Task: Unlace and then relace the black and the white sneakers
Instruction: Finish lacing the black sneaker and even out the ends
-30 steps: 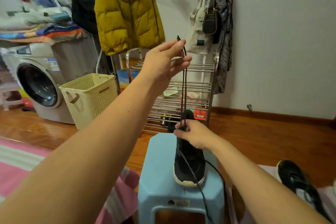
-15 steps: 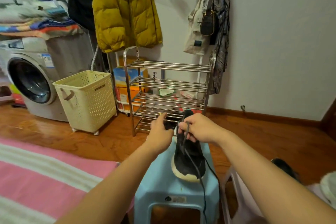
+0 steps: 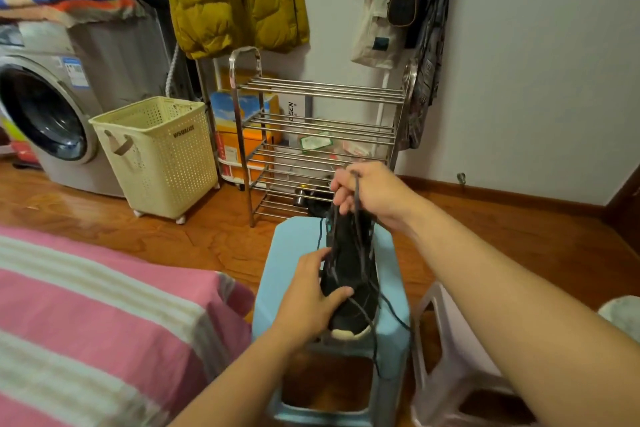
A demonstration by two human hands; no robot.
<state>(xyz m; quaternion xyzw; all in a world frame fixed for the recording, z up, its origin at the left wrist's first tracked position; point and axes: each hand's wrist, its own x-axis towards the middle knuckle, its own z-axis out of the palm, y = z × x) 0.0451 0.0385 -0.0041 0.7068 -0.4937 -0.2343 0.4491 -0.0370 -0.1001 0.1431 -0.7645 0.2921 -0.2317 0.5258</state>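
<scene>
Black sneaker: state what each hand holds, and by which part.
Left hand grips the black sneaker by its side near the toe. Right hand pinches the black lace, strands above the shoe.

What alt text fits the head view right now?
A left hand grips a black sneaker on a light blue stool, while the right hand pinches its black lace above; a steel rack stands behind.

left hand (image 3: 313,302) grips black sneaker (image 3: 351,274) | right hand (image 3: 367,191) pinches lace (image 3: 356,218) | on blue stool (image 3: 287,274)
</scene>
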